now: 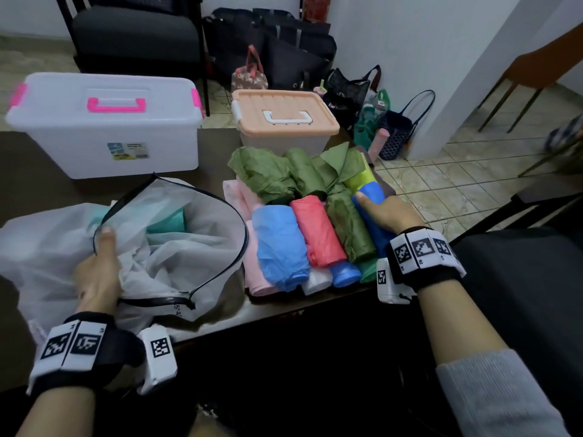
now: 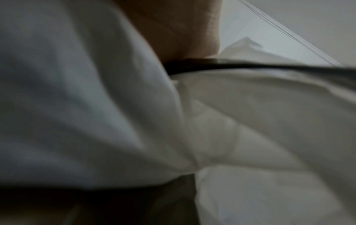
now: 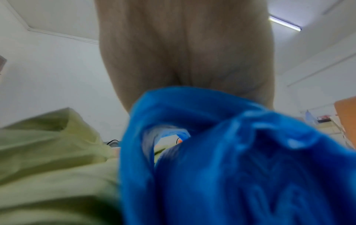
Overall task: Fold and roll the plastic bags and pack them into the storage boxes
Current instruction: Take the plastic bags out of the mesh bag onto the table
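A big translucent white bag (image 1: pixel 176 247) with a black-edged rim lies open on the table's left side, holding crumpled white and teal plastic. My left hand (image 1: pixel 101 263) grips its near rim, thumb on the black edge (image 2: pixel 231 66). On the right lies a row of rolled bags: light blue (image 1: pixel 280 244), red (image 1: pixel 317 231), olive green (image 1: pixel 350 228) and dark blue (image 1: pixel 373 216). My right hand (image 1: pixel 389 212) grips the dark blue roll (image 3: pixel 231 159) from above. Two closed storage boxes stand behind: a clear one with pink handle (image 1: pixel 107 124) and a peach-lidded one (image 1: pixel 284 116).
Loose green bags (image 1: pixel 284 171) and a yellow roll (image 1: pixel 362 178) lie behind the row; pink and white rolls sit underneath. The table edge runs just right of my right hand. Dark bags and a chair stand on the tiled floor beyond.
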Motion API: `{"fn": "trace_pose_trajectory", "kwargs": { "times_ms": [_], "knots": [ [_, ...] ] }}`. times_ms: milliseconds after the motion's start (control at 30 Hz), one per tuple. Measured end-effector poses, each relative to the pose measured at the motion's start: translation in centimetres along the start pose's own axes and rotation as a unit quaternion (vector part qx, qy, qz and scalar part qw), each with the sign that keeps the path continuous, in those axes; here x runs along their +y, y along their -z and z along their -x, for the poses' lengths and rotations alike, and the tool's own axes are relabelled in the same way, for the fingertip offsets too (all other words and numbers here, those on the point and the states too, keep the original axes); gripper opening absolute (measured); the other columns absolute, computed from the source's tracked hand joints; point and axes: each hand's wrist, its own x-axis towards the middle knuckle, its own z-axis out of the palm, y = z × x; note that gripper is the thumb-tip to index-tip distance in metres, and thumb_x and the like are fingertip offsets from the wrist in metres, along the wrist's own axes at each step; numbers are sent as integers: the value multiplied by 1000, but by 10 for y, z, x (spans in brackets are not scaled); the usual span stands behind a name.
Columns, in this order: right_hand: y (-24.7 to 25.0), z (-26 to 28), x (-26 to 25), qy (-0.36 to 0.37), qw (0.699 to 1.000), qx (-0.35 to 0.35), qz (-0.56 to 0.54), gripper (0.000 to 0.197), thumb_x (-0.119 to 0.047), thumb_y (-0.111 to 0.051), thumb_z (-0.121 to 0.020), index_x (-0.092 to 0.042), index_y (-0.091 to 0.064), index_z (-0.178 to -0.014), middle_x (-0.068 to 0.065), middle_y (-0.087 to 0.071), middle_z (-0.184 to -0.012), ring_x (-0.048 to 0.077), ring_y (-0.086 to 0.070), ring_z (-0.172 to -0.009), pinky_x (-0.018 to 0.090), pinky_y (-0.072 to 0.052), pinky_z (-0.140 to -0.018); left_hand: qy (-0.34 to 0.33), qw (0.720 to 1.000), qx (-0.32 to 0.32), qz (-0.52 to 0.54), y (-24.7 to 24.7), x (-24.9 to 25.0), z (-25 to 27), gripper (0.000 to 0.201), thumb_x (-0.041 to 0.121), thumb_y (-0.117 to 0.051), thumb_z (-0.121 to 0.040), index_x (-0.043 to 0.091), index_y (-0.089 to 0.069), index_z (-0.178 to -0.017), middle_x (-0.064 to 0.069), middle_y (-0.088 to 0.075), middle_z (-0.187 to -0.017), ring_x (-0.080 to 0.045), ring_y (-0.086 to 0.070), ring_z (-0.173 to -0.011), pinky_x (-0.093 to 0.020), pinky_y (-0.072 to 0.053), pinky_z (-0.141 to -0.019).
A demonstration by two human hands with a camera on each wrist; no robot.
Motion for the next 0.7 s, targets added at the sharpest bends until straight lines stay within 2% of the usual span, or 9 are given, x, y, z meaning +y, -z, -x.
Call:
{"fn": "trace_pose_trajectory", "kwargs": {
  "times_ms": [133, 267, 333, 400, 500, 567, 600, 633, 700],
  "knots": [
    [-6, -6, 4, -26, 999, -29, 4, 89, -67, -18, -91, 4, -31, -142, 26, -31, -148, 37, -29, -137, 41, -22, -114, 4, 1000, -4, -5, -1, 2, 2, 80, 66, -35, -89, -6, -53, -118, -26, -55, -121, -39, -52, -109, -47, -39, -95],
    [-5, -7, 2, -61, 998, -13, 29, 90, -69, -12, -90, -1, -20, -147, 22, -12, -154, 35, -5, -143, 46, -7, -115, 8, 1000, -4, -9, -1, 6, 8, 76, 61, -34, -92, -7, -51, -120, -26, -54, -121, -36, -52, -105, -43, -38, -89],
    [-1, -7, -1, -65, 998, 9, 23, 92, -71, -13, -88, -1, -17, -148, 23, -11, -154, 35, -4, -143, 47, -6, -115, 7, 1000, -3, -17, 0, 9, 10, 76, 61, -33, -93, -8, -50, -121, -26, -54, -123, -37, -51, -108, -41, -37, -86],
    [4, -1, -8, -43, 997, 69, -2, 90, -70, -17, -89, -1, -19, -147, 23, -15, -152, 35, -8, -141, 49, -9, -113, 6, 1000, -1, -26, 0, 10, 11, 77, 62, -31, -92, -8, -51, -120, -27, -54, -123, -38, -51, -113, -42, -38, -89],
    [8, 14, -32, 85, 974, 200, -58, 68, -57, -29, -95, -6, -33, -141, 20, -27, -147, 35, -20, -136, 48, -18, -109, 9, 1000, 1, -26, 0, 11, 12, 77, 61, -31, -93, -8, -50, -122, -26, -54, -123, -36, -51, -107, -39, -36, -86],
    [4, 30, -60, 217, 933, 253, -137, 50, -46, -36, -97, -10, -47, -130, 15, -44, -136, 31, -36, -126, 42, -28, -104, 4, 1000, -2, -26, 0, 11, 12, 76, 59, -31, -94, -9, -49, -123, -26, -52, -124, -35, -50, -108, -39, -36, -89],
    [0, 41, -75, 280, 907, 252, -187, 41, -41, -38, -97, -11, -54, -121, 11, -54, -124, 26, -47, -116, 38, -35, -98, 3, 1000, -6, -27, 0, 11, 12, 76, 59, -31, -94, -9, -49, -123, -27, -52, -125, -36, -50, -110, -40, -36, -91],
    [-6, 55, -91, 337, 885, 219, -234, 34, -36, -41, -97, -12, -59, -113, 6, -60, -112, 21, -54, -105, 34, -42, -90, 4, 1000, -8, -30, 0, 11, 13, 76, 59, -30, -94, -9, -49, -123, -27, -52, -124, -36, -50, -110, -40, -36, -92],
    [-24, 85, -123, 420, 857, 89, -285, 28, -30, -44, -98, -12, -65, -105, -1, -65, -97, 15, -60, -91, 29, -47, -81, 1, 999, -6, -41, 0, 11, 12, 78, 61, -29, -93, -8, -50, -122, -27, -52, -123, -35, -50, -106, -40, -36, -90]
  ]
}}
